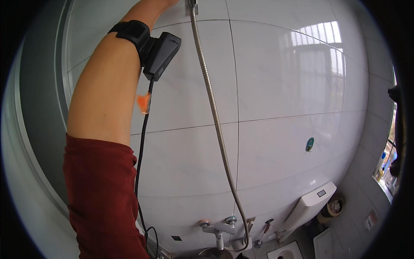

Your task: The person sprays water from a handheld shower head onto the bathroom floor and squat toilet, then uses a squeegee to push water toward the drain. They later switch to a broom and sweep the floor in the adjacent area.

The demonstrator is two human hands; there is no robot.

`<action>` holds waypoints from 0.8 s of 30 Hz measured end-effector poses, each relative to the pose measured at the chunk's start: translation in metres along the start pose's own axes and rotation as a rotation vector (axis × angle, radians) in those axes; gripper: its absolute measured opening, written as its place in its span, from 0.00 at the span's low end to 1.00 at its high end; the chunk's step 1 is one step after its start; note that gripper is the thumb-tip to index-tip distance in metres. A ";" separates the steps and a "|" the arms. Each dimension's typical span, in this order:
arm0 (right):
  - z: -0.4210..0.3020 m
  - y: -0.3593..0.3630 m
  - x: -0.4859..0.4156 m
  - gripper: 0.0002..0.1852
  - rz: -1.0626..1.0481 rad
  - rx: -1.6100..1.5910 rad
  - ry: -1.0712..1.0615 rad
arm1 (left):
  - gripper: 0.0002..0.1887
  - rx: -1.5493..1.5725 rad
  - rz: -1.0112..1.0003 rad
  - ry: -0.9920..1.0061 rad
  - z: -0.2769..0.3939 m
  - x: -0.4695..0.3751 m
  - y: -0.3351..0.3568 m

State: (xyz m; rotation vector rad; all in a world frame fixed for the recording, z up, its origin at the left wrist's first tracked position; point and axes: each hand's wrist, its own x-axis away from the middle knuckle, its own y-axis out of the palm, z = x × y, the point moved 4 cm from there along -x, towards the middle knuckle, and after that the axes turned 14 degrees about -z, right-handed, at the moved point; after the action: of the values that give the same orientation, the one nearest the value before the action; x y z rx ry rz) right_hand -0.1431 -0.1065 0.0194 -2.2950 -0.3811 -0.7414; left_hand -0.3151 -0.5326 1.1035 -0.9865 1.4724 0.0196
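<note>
My left arm, in a dark red sleeve, reaches up along the tiled wall. Only the edge of my left hand (pixel 168 2) shows at the top; its fingers are cut off, so what it holds cannot be told. It is nearest to a metal shower bracket (pixel 196 9). From there a flexible metal shower hose (pixel 212 100) hangs down to a chrome mixer tap (pixel 220 230). A black device (pixel 162 55) is strapped to my left wrist, with a black cable (pixel 142 139) running down. My right hand is out of view.
A white toilet cistern (pixel 309 207), a squat toilet pan (pixel 286 252), a brush (pixel 266 228) and a waste bin (pixel 330 210) stand low at right. A green hook (pixel 310 144) is on the wall. A pan or basin (pixel 215 252) lies under the tap. A window (pixel 386 162) is at far right.
</note>
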 end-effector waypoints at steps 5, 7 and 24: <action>0.017 0.011 0.004 0.20 -0.010 0.002 -0.024 | 0.18 -0.222 -0.173 -0.152 0.009 0.055 0.029; 0.032 0.019 0.003 0.20 -0.020 0.010 -0.036 | 0.29 -0.220 -0.125 -0.028 0.016 0.098 0.040; -0.019 -0.030 0.065 0.33 -0.664 -0.975 -0.230 | 0.29 1.151 -0.363 -0.608 0.203 0.422 0.212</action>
State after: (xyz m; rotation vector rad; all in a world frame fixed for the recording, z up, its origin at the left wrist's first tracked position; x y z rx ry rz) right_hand -0.1126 -0.0941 0.0860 -3.2182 -1.1209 -1.1611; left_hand -0.1991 -0.5161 0.6034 -0.2174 0.5295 -0.6629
